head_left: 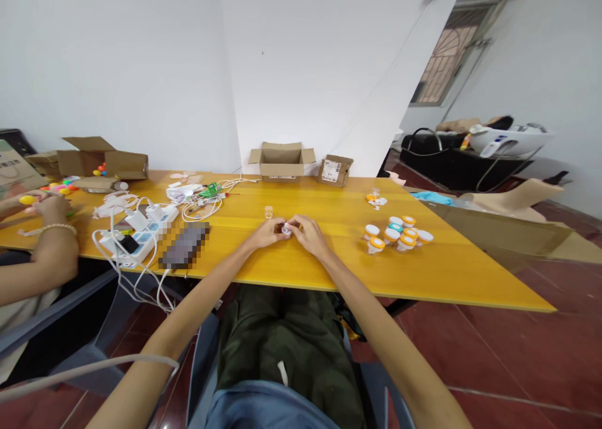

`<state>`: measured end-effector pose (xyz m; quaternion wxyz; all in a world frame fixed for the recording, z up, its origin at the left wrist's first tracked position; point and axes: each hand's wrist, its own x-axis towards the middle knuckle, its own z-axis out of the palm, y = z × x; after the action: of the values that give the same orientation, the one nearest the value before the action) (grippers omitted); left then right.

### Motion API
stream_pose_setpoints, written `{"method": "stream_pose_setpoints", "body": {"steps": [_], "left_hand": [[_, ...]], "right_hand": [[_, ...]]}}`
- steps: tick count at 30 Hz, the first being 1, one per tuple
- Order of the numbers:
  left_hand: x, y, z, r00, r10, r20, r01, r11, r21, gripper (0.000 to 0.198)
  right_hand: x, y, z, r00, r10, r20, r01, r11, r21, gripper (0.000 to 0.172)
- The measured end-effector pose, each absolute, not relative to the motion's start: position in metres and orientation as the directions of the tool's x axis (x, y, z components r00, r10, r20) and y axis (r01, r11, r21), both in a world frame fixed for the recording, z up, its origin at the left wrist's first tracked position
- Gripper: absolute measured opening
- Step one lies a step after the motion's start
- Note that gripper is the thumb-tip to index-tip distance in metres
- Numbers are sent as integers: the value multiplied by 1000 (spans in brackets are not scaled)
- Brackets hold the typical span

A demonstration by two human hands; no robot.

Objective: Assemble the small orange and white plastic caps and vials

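Over the middle of the yellow table [244, 259], my left hand [268, 234] and my right hand [307, 234] meet with closed fingers around a small white round lid [286, 229]. Whatever lies under the lid is covered by my fingers. A small clear plastic jar [268, 212] stands just beyond my left hand, apart from it. Off to the right, several small clear jars with white, orange and teal lids [396, 227] are grouped together. Farther back on that side lie some loose orange and white pieces [376, 199], too small to make out.
At left, a power strip [145, 236] with tangled white cables and a pixelated dark device [184, 246] occupy the table. Two cardboard boxes [281, 170] stand by the wall. A co-worker's hand [52, 208] handles colourful balls at far left. The table's right edge [489, 253] slants toward me.
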<state>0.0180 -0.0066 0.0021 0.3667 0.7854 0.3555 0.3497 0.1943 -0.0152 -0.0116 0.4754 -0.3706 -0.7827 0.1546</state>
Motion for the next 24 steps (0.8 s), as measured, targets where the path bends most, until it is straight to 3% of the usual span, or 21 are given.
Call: {"method": "stream_pose_setpoints", "body": {"steps": [15,24], "left_hand": [[18,-6,2,498,810,309,325,-505,799,27],[16,-7,1,477,825,303,314,-482,818,22]], "right_hand": [[193,-16,-13,-256,744,617,531,641,-553,11],[193,-17,-9,-178,791,586,444,596,-669,19]]}}
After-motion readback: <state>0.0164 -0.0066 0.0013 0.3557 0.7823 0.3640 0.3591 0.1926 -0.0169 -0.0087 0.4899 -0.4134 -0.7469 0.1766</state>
